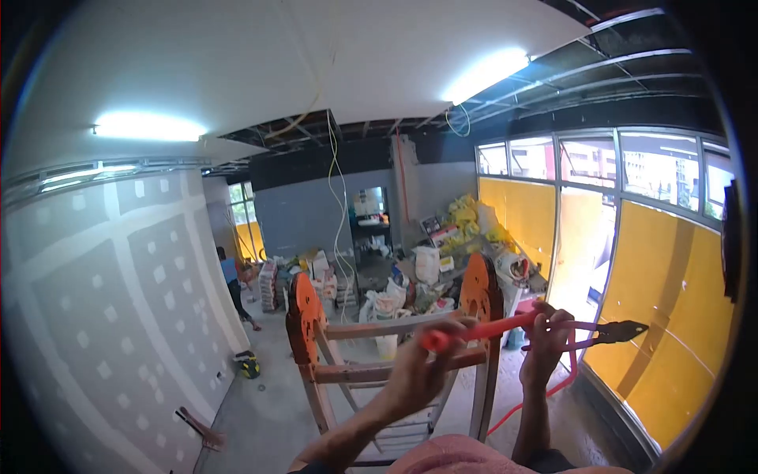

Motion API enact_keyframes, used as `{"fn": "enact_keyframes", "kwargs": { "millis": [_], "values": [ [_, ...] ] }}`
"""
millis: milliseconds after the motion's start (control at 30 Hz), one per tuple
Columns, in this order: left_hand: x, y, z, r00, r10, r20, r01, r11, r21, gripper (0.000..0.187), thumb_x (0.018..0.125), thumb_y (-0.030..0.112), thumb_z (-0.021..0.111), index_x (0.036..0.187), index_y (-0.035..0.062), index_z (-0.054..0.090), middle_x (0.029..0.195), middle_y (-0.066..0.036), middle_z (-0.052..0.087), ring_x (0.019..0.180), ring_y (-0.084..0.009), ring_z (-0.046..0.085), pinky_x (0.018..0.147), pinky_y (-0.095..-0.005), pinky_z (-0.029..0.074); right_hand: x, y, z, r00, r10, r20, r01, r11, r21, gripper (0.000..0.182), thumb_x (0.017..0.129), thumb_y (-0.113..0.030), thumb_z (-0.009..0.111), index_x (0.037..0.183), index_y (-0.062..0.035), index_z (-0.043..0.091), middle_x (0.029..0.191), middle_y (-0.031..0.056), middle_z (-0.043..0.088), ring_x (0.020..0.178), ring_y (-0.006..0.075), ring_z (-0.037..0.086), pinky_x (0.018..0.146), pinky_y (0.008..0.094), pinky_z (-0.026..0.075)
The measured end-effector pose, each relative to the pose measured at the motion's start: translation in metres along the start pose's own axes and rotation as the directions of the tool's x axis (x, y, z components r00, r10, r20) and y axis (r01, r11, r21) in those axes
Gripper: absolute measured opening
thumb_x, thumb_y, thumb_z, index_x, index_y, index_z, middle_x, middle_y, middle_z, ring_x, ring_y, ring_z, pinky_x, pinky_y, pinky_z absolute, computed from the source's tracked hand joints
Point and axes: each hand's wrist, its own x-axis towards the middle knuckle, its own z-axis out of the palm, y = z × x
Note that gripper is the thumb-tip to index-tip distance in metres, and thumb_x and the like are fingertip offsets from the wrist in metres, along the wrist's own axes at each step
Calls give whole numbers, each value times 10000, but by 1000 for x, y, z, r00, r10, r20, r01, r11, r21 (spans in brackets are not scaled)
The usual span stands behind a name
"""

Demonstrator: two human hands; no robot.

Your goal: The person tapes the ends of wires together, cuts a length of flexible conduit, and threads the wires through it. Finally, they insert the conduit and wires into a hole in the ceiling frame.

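A red flexible tube (505, 324) runs between my two hands, above the top of a folding ladder with orange hinges (305, 320). My left hand (417, 371) is closed around the tube near its open end, which faces me. The fingers of my right hand (543, 344) are wrapped round the farther part of the tube and also hold pliers (620, 332). The pliers' dark jaws point right, and their pinkish handles are spread slightly apart. Beyond my right hand the tube bends down and trails toward the floor.
Pale wires (341, 197) hang from the open ceiling ahead. Sacks and debris (387, 304) are heaped beyond the ladder. A patched wall panel (118, 316) stands left, yellow-covered glazing (671, 292) right. Another person (234, 288) is at the far left.
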Motion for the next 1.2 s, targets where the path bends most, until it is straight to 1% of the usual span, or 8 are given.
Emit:
{"fn": "enact_keyframes", "kwargs": {
  "millis": [167,267,400,467,700,867,933,1200],
  "values": [
    [51,33,-69,961,49,-272,-47,999,15,172,1034,159,495,1158,40,498,1069,-181,693,838,-222,707,802,-351,567,47,-6,5,995,-102,-20,101,994,-45,260,1031,-315,505,1042,-89,377,1431,232,439,1214,284,573,761,335,634],
    [75,29,-116,933,48,-357,-46,999,13,182,1028,161,516,1134,13,522,1083,-191,685,814,-208,713,747,-314,594,78,-8,15,999,-35,-13,35,999,-4,257,1046,-301,473,1157,-80,405,1363,194,505,1116,263,638,772,324,626],
    [81,6,-178,929,21,-370,30,991,133,216,1026,195,527,1115,-2,533,1078,-201,684,807,-230,721,734,-327,608,142,19,25,988,-36,151,14,990,143,212,1042,-252,500,1185,-119,418,1221,113,596,1100,215,636,886,349,559],
    [76,-4,-194,942,-185,-280,194,981,4,215,1022,229,538,1076,21,548,1058,-184,688,796,-244,720,745,-370,611,153,14,48,968,42,247,-76,989,129,211,1032,-261,524,1172,-130,435,1193,96,604,1116,199,617,925,353,535],
    [63,-26,-209,944,-194,-268,211,977,38,272,1035,323,508,1015,53,536,1003,-165,696,759,-200,710,700,-305,575,187,108,81,882,171,438,-138,985,-105,198,1029,-258,528,1166,-124,476,1074,30,603,853,122,609,724,289,507],
    [60,-41,-216,920,-298,-256,290,955,-67,293,1050,337,464,1048,52,528,954,-144,695,627,-160,657,630,-278,549,159,88,94,814,297,499,-266,955,-134,162,1017,-180,549,1144,-103,487,931,22,560,771,142,644,667,306,524],
    [56,-41,-216,908,-328,-261,318,944,-81,290,1054,335,456,1036,56,532,935,-135,696,587,-141,626,604,-265,531,152,88,91,725,382,573,-505,861,66,101,1016,-151,538,1089,-105,487,937,43,572,792,185,685,669,331,554],
    [53,-83,-237,898,-393,-201,326,897,-298,284,1037,370,487,976,99,549,879,-99,699,549,-115,534,555,-264,449,135,79,98,774,420,474,-585,761,281,179,979,-144,578,1044,-99,418,958,132,602,768,248,703,690,364,586]
  ]
}}
